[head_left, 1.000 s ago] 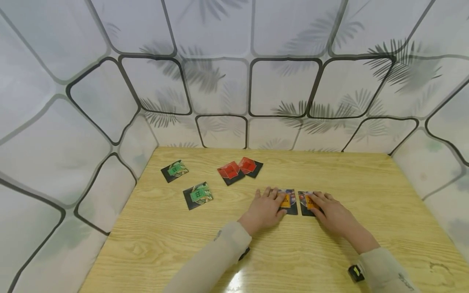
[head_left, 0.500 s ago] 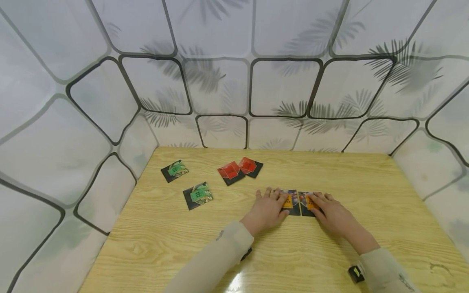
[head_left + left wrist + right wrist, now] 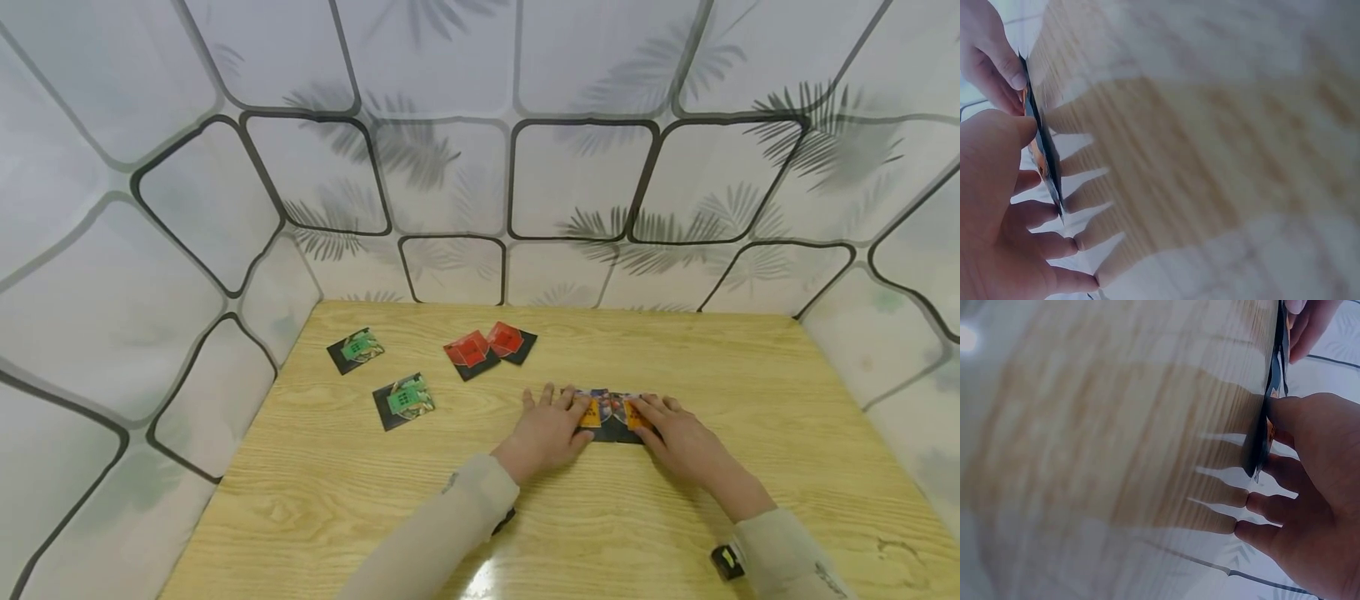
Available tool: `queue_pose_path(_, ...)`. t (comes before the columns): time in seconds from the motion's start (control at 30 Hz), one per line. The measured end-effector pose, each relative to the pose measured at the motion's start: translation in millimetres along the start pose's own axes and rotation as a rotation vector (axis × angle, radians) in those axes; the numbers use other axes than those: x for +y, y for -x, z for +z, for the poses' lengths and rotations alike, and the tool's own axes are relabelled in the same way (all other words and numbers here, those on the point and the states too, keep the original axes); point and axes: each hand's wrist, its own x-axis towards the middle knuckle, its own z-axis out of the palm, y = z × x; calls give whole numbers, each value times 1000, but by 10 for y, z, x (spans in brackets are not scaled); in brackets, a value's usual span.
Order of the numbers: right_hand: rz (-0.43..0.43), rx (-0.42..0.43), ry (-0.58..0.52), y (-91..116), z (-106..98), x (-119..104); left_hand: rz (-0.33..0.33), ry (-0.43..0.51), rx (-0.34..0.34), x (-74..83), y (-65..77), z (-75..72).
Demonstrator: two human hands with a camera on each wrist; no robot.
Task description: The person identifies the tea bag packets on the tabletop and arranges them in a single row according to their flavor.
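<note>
Two flat dark packets with orange labels lie side by side on the table, their inner edges meeting. On the left packet [image 3: 592, 414] rest the spread fingers of my left hand [image 3: 547, 429], thumb along its near edge. My right hand [image 3: 682, 437] lies over the outer part of the right packet [image 3: 626, 417], covering much of it. In the left wrist view the packet [image 3: 1044, 150] appears edge-on under the fingertips. The right wrist view shows the other packet [image 3: 1263, 434] likewise, with thumb and fingertips on top and outer fingertips touching the tabletop.
Two red-labelled packets [image 3: 471, 353] lie overlapping behind the left hand. Farther left are a green-labelled packet [image 3: 405, 401] and another green-labelled packet [image 3: 356, 350]. The wooden table [image 3: 315, 500] backs onto a patterned curtain wall [image 3: 450, 183].
My left hand has slid slightly right with its packet, closing the gap between the two orange-labelled packets. My right hand has stayed in place.
</note>
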Motion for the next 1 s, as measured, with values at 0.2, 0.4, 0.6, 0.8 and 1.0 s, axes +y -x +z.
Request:
queue_pose_path(0.2,-12,6,0,-12,15,-26,15,95,21,-108,51,-48)
queue_pose_path(0.4,-20,3,-13,-15,28,-50,21,158,54,-422,197,-63)
queue_pose_path(0.6,-14,11,-18,8,28,-41,-3,162,94,-802,400,-112)
queue_pose_path(0.8,-1,-1,-17,18,-5,-43,-39,206,125,-1168,604,-182)
queue_pose_path(1.0,1,-12,-22,6,-29,-56,-76,218,125,-1504,806,-244)
